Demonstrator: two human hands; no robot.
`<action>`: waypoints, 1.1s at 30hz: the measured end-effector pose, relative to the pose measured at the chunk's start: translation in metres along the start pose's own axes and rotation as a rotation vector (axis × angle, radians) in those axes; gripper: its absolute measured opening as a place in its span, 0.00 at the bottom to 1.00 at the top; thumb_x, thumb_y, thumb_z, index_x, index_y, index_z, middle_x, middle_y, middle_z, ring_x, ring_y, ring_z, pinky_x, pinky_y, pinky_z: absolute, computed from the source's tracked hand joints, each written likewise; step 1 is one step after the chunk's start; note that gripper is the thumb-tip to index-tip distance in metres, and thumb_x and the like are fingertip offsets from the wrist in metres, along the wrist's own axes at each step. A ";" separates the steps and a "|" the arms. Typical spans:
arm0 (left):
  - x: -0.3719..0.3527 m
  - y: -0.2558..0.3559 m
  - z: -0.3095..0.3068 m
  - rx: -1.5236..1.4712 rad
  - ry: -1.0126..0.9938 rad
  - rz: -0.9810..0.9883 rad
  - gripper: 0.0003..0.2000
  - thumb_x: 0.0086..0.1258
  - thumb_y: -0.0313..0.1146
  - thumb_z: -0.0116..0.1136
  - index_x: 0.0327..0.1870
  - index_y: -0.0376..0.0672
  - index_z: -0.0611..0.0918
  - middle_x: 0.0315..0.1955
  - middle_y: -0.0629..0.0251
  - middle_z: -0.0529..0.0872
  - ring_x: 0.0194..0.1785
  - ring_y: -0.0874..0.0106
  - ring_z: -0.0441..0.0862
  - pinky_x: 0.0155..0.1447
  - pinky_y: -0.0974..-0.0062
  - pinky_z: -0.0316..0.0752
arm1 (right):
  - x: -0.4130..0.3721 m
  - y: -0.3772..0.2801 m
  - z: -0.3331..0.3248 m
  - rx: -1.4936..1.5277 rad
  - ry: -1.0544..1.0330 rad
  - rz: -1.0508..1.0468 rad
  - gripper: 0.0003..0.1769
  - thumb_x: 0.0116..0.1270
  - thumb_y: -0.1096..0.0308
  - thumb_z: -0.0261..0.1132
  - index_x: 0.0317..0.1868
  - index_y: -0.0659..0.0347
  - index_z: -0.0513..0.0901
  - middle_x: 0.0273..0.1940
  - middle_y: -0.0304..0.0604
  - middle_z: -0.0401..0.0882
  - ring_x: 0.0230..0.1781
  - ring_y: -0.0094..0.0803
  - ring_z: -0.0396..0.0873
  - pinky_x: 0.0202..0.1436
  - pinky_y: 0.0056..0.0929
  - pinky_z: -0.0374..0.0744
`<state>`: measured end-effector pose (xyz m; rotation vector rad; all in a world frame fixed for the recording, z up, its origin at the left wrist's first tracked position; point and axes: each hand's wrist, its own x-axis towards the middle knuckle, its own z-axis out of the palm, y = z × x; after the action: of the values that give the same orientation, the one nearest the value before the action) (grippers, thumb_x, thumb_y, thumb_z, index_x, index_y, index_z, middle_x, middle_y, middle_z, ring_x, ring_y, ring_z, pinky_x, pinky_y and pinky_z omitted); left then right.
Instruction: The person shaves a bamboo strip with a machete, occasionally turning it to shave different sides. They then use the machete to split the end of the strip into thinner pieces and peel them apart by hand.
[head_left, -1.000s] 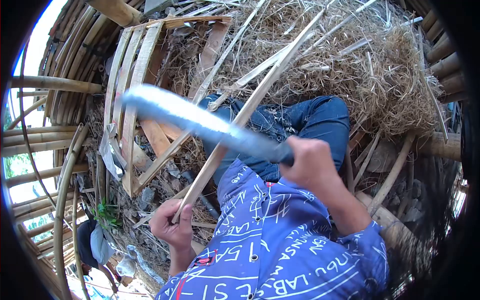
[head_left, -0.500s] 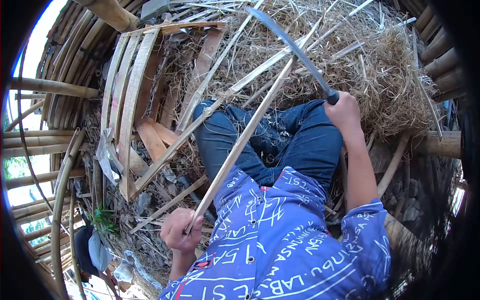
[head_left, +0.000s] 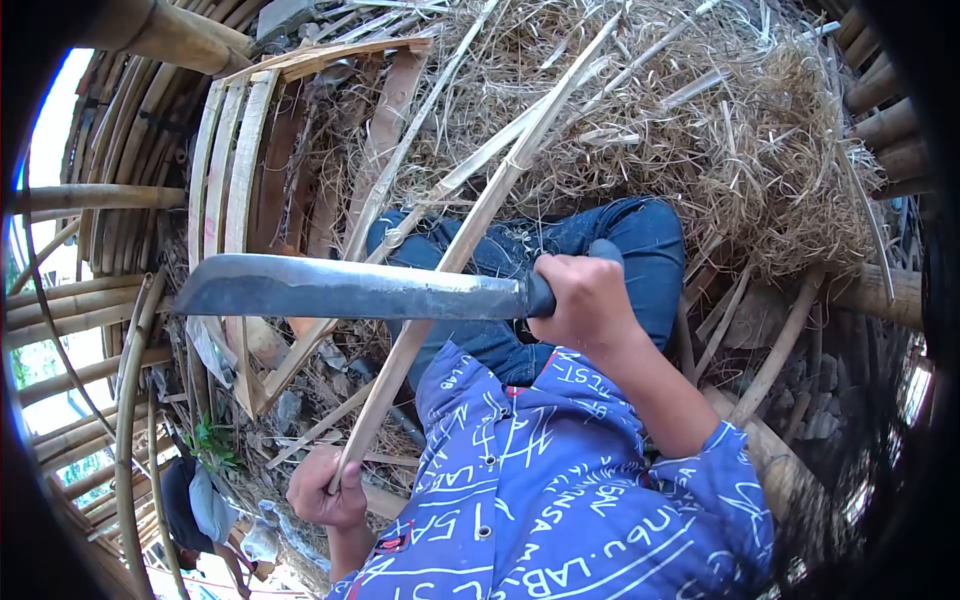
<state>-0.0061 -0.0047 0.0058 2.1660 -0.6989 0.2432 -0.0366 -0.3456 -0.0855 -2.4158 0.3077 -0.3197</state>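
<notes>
My left hand (head_left: 328, 487) is closed around the lower end of a long split bamboo strip (head_left: 476, 222), which slants up and away across my lap to the shavings. In my right hand (head_left: 588, 300) is the dark handle of a machete (head_left: 350, 287). Its broad blade lies sideways in this view, tip pointing left, and overlaps the strip about midway along it. My legs (head_left: 640, 250) in blue jeans are folded beneath the strip.
Curly bamboo shavings (head_left: 740, 170) are heaped in front of me. A wooden slatted crate (head_left: 237, 190) stands at the left, with more strips (head_left: 430, 205) beside it. Bamboo poles (head_left: 90, 290) form the wall at left. Another person (head_left: 190, 510) is at the lower left.
The machete has swung from pointing up and away to lying sideways across the strip, with my right hand moving left and down. My left hand has shifted slightly down and left.
</notes>
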 end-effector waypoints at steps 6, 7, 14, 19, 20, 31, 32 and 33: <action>0.000 0.005 0.002 -0.008 0.004 -0.112 0.11 0.63 0.33 0.69 0.32 0.35 0.80 0.22 0.57 0.84 0.25 0.64 0.83 0.33 0.70 0.79 | 0.028 0.059 -0.011 -0.152 0.111 0.290 0.08 0.48 0.66 0.68 0.27 0.61 0.82 0.25 0.53 0.82 0.30 0.52 0.82 0.35 0.43 0.80; 0.000 0.005 0.001 -0.012 -0.040 -0.091 0.11 0.63 0.33 0.68 0.32 0.35 0.80 0.23 0.57 0.84 0.26 0.64 0.83 0.34 0.70 0.79 | 0.035 0.078 -0.019 -0.161 0.101 0.407 0.09 0.50 0.65 0.67 0.29 0.61 0.83 0.27 0.54 0.82 0.31 0.53 0.82 0.36 0.43 0.81; -0.010 -0.005 0.001 -0.110 0.068 -0.322 0.12 0.64 0.33 0.68 0.34 0.36 0.78 0.24 0.57 0.84 0.26 0.68 0.81 0.34 0.71 0.77 | 0.042 0.095 -0.041 -0.192 0.122 0.528 0.11 0.55 0.63 0.64 0.33 0.62 0.84 0.27 0.57 0.83 0.32 0.55 0.83 0.40 0.48 0.81; 0.013 -0.004 -0.006 -0.119 0.103 -0.143 0.12 0.65 0.33 0.67 0.36 0.35 0.77 0.26 0.57 0.83 0.29 0.69 0.79 0.35 0.71 0.75 | 0.023 0.007 -0.019 0.062 0.032 0.159 0.08 0.47 0.68 0.68 0.27 0.59 0.78 0.24 0.53 0.80 0.27 0.52 0.81 0.32 0.44 0.79; 0.013 -0.004 -0.008 -0.081 0.107 -0.149 0.12 0.65 0.33 0.67 0.36 0.35 0.77 0.26 0.57 0.82 0.29 0.69 0.79 0.35 0.72 0.75 | 0.019 -0.006 -0.015 0.119 -0.073 0.139 0.10 0.44 0.67 0.69 0.27 0.58 0.78 0.25 0.51 0.80 0.27 0.50 0.81 0.33 0.43 0.78; 0.028 0.004 -0.004 0.166 -0.008 0.136 0.09 0.64 0.30 0.67 0.35 0.34 0.80 0.23 0.55 0.83 0.23 0.63 0.80 0.27 0.69 0.77 | 0.034 0.001 -0.031 -0.109 -0.149 0.076 0.11 0.43 0.64 0.69 0.24 0.57 0.76 0.23 0.46 0.80 0.27 0.47 0.82 0.32 0.42 0.78; 0.029 0.003 -0.005 0.163 0.005 0.128 0.09 0.64 0.30 0.67 0.35 0.34 0.80 0.23 0.55 0.83 0.23 0.63 0.80 0.27 0.69 0.77 | 0.033 0.000 -0.034 -0.118 -0.155 0.065 0.11 0.43 0.64 0.69 0.24 0.57 0.76 0.23 0.46 0.80 0.27 0.47 0.82 0.32 0.42 0.78; 0.030 0.003 -0.006 0.154 -0.023 0.188 0.09 0.64 0.30 0.67 0.35 0.34 0.80 0.23 0.57 0.82 0.23 0.64 0.80 0.27 0.69 0.77 | 0.031 -0.001 -0.037 -0.113 -0.121 0.063 0.10 0.44 0.64 0.68 0.24 0.57 0.77 0.23 0.47 0.80 0.27 0.47 0.82 0.31 0.42 0.78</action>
<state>0.0176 -0.0136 0.0239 2.2522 -0.9250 0.3824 -0.0185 -0.3761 -0.0529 -2.5181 0.3553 -0.1306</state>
